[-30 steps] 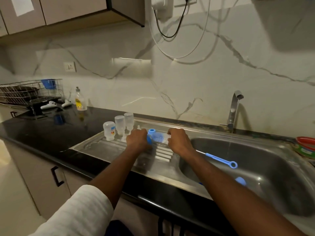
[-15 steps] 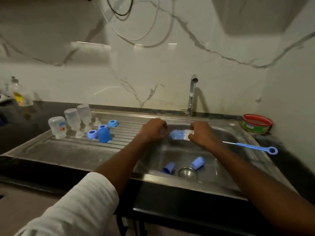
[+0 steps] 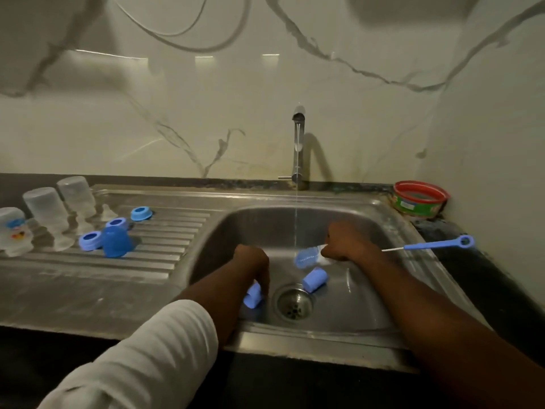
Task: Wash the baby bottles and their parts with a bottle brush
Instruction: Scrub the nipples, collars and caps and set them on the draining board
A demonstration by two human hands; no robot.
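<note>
Steel sink (image 3: 392,293), wet blue-bristled brush (image 3: 306,258)

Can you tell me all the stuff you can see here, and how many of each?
bottles: 3, clear, upside down on the drainboard at far left
rings: 3, blue, on the drainboard beside the bottles
cap: 1, blue, on the drainboard by the rings
caps in the sink: 2, blue, one right of the drain, one at the left hand
brush: 1, blue handle, bristles under the running water
tap: 1, silver, behind the sink, running
sink: 1, steel
tub: 1, red and green, right corner
left hand: down at a cap
right hand: holds the brush
</note>
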